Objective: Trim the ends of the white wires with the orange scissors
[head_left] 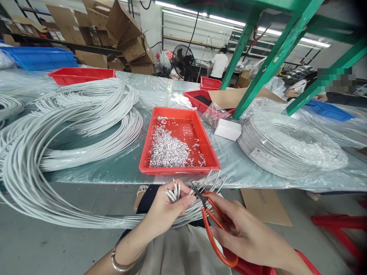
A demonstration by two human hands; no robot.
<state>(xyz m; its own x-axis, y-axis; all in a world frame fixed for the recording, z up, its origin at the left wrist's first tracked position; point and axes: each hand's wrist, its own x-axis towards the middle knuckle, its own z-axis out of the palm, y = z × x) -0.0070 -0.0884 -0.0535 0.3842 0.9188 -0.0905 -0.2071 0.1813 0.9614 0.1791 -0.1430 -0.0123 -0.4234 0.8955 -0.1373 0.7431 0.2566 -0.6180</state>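
Note:
Several light grey cables [120, 221] run from a big coil at the left to my left hand [169, 210], which is closed around their ends. My right hand [237, 225] grips orange-handled pliers [212, 219], whose dark jaws meet a cable end beside my left fingertips. Dark tips show on some cable ends. Just beyond my hands, a red tray [179, 171] on the table holds many small silvery metal pieces [169, 149], heaped mostly on its left side.
A wrapped cable coil [286, 149] and a white box [228, 130] lie at the right. Green metal posts [269, 61] rise behind them. Further trays, a white glove [183, 100], cardboard boxes [126, 30] and a fan [184, 61] stand farther back. Two people are in the background.

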